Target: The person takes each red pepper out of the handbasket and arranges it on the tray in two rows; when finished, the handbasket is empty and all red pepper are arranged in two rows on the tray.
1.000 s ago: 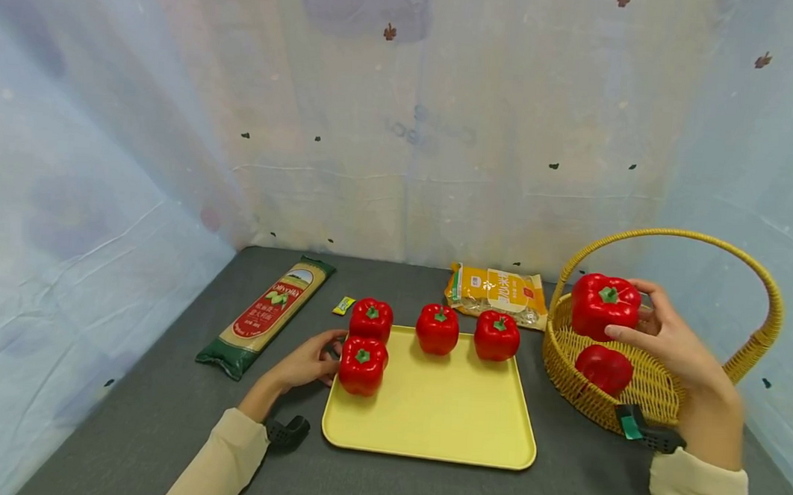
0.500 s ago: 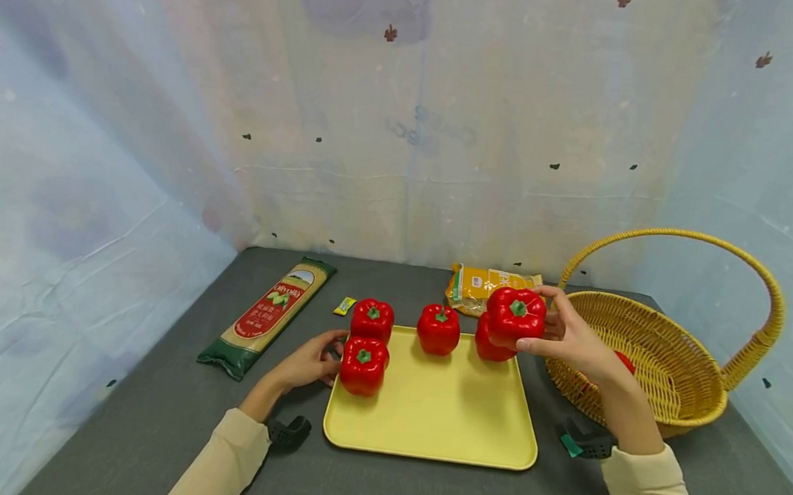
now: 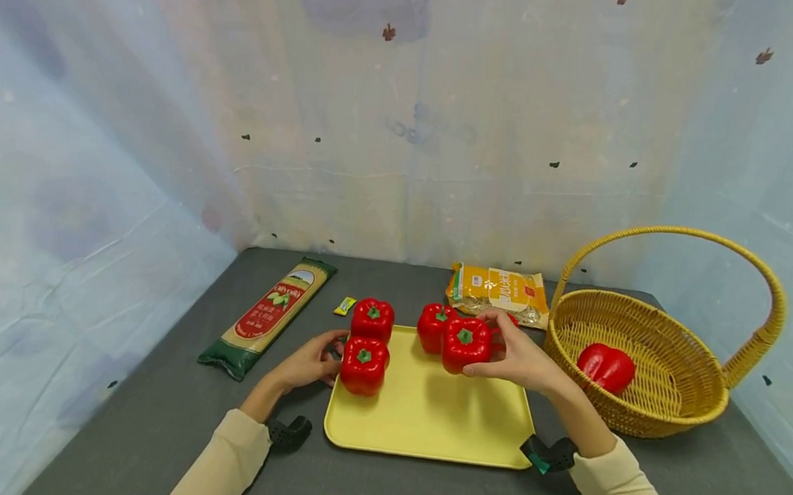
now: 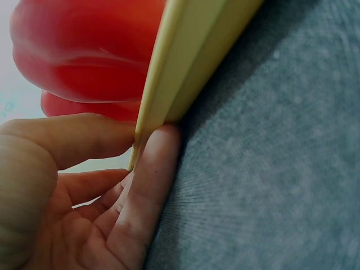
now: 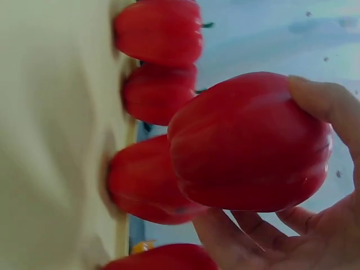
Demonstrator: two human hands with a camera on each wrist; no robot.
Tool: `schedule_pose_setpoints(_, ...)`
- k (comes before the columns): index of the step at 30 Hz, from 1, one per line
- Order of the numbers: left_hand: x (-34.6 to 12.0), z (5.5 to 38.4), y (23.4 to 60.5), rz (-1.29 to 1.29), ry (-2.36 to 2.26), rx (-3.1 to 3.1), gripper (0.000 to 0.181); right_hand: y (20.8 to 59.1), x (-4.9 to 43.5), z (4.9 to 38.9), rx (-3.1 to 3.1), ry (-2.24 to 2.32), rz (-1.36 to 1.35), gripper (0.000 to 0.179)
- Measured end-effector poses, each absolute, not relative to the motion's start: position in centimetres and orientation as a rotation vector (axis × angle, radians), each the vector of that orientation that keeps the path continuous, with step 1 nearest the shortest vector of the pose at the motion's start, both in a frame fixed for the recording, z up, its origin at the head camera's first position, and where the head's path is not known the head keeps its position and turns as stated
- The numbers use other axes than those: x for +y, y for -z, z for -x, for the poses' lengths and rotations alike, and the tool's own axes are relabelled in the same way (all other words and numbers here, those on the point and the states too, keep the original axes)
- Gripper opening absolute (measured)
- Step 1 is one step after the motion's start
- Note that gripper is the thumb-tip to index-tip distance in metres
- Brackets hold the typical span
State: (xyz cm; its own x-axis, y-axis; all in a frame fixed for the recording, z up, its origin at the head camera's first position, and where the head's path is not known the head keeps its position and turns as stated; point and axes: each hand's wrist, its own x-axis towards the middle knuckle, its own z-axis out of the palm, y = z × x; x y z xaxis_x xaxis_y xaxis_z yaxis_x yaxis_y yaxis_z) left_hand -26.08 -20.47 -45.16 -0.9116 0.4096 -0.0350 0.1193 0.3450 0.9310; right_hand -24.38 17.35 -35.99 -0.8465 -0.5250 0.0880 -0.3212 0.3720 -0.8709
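Note:
My right hand (image 3: 519, 356) holds a red bell pepper (image 3: 465, 344) above the yellow tray (image 3: 427, 440), and the right wrist view shows this bell pepper (image 5: 253, 143) raised off the surface. At the tray's left edge my left hand (image 3: 306, 361) pinches the rim, with thumb and a finger on either side of the tray wall (image 4: 185, 62) in the left wrist view. Two bell peppers stand one behind the other at the left, a front one (image 3: 363, 367) and a back one (image 3: 372, 319). Another pepper (image 3: 432, 326) stands at the back; one more is mostly hidden behind my right hand.
A yellow wicker basket (image 3: 567, 383) with a tall handle stands at the right, one red bell pepper (image 3: 607, 368) lying in it. Behind the tray lies an orange food packet (image 3: 498, 292). A green pasta packet (image 3: 268, 315) and a small yellow wrapper (image 3: 345, 306) lie left.
My right hand has carried the bell pepper leftward from over the basket to over the tray. The left hand has stayed at the tray's edge.

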Motion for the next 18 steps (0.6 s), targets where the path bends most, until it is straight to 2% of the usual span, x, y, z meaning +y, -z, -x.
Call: schedule_pose_setpoints(18,-20.6,26.1,45.2,-0.495,-1.605,2.336,0.059,38.5,14.8,24.0,2.616,1.194,0.805,0.074)
